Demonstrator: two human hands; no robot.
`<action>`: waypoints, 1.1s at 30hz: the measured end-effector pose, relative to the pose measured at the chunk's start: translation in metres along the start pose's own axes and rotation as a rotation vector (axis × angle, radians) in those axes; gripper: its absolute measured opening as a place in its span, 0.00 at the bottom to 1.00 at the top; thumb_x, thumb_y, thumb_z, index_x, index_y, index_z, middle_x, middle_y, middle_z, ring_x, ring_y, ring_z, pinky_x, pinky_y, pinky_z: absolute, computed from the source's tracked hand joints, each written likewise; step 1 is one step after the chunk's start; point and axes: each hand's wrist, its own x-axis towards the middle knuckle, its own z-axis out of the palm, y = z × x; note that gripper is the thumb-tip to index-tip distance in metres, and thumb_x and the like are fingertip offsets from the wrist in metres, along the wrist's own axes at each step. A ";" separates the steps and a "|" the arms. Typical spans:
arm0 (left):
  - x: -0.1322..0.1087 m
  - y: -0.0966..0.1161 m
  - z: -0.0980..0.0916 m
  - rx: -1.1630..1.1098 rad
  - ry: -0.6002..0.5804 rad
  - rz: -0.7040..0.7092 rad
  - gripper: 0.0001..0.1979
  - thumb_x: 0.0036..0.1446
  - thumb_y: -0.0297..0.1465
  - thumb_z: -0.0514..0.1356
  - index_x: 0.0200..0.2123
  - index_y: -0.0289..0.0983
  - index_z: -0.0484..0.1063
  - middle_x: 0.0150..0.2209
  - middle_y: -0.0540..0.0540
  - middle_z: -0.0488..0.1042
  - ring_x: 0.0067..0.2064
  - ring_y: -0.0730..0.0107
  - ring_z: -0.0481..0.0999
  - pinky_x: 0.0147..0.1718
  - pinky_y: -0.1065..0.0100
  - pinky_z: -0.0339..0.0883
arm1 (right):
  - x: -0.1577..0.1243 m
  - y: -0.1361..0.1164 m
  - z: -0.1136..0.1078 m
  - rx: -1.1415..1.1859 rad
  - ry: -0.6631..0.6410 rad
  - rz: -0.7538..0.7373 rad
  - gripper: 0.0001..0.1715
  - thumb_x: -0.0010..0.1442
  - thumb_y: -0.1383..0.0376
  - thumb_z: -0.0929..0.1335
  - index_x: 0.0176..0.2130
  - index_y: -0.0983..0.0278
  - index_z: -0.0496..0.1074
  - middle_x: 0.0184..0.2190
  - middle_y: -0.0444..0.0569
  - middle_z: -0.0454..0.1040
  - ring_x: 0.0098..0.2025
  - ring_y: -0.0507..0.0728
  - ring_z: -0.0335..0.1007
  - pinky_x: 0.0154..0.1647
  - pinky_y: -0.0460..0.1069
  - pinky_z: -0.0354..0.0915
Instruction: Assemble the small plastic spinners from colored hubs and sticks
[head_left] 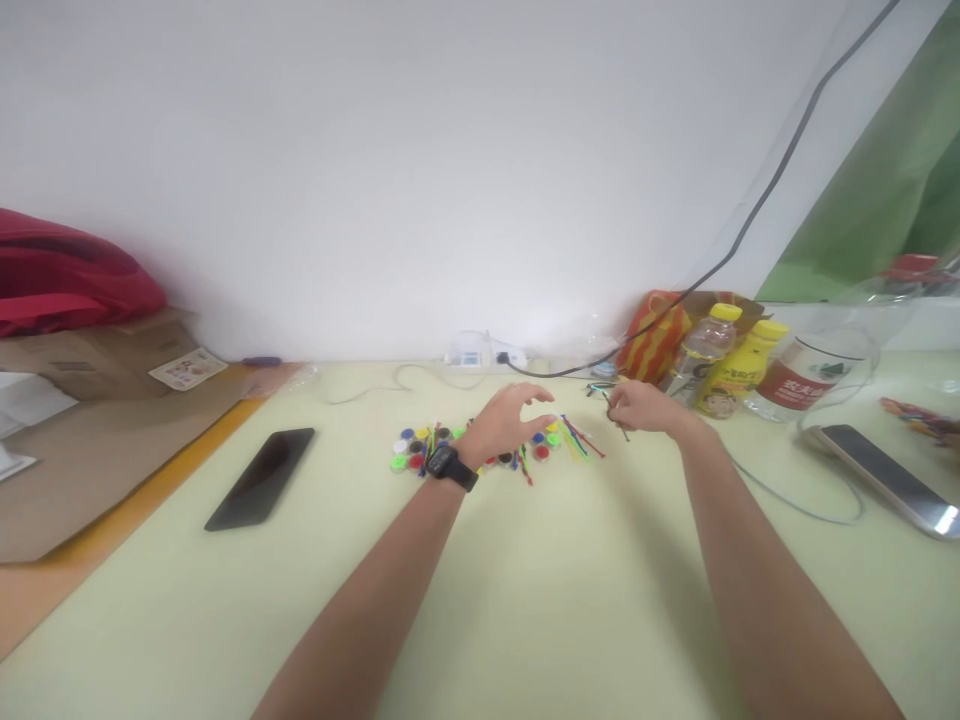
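My left hand [506,425], with a black watch [452,468] on its wrist, hovers above several small round coloured pieces [415,448]; its thumb and fingers are apart with nothing between them. To the right of it, a bundle of coloured thin strips [579,440] lies fanned out on the table, beside a red round piece [541,453]. My right hand [637,408] is closed, its fingertips pinching a dark thin strip [622,427] that slants down. A few more thin strips [600,387] lie just behind that hand.
A black phone [261,478] lies at the left, near cardboard [120,440]. At the right are a clear bottle [701,350], a yellow bottle [742,370], a red-labelled bottle [802,380], another phone [889,478] and cables. A power strip [487,354] sits by the wall.
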 end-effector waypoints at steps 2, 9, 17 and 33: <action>0.003 0.009 0.001 -0.076 0.015 0.004 0.17 0.64 0.40 0.61 0.53 0.42 0.75 0.54 0.44 0.77 0.51 0.60 0.77 0.48 0.61 0.71 | -0.008 -0.017 -0.004 0.127 -0.049 -0.083 0.04 0.57 0.68 0.68 0.36 0.64 0.73 0.31 0.50 0.80 0.34 0.55 0.77 0.36 0.46 0.70; 0.007 0.025 0.014 -0.371 -0.007 0.076 0.10 0.63 0.32 0.60 0.45 0.36 0.75 0.43 0.43 0.81 0.42 0.67 0.80 0.44 0.66 0.73 | -0.022 -0.059 0.009 0.580 -0.271 -0.371 0.05 0.54 0.65 0.69 0.33 0.63 0.67 0.26 0.44 0.72 0.29 0.52 0.69 0.31 0.46 0.66; 0.000 0.017 0.027 -0.275 -0.173 -0.018 0.07 0.53 0.32 0.67 0.28 0.36 0.73 0.33 0.48 0.79 0.31 0.69 0.77 0.33 0.68 0.70 | 0.006 -0.026 0.025 0.120 0.021 -0.085 0.06 0.58 0.64 0.66 0.35 0.63 0.71 0.32 0.48 0.75 0.32 0.55 0.68 0.30 0.46 0.61; -0.008 -0.007 0.030 0.149 -0.207 0.106 0.21 0.58 0.39 0.67 0.54 0.42 0.74 0.54 0.43 0.76 0.58 0.52 0.70 0.58 0.56 0.63 | 0.030 -0.007 0.051 -0.167 -0.004 -0.100 0.21 0.54 0.52 0.75 0.41 0.64 0.75 0.41 0.54 0.80 0.41 0.59 0.75 0.36 0.48 0.63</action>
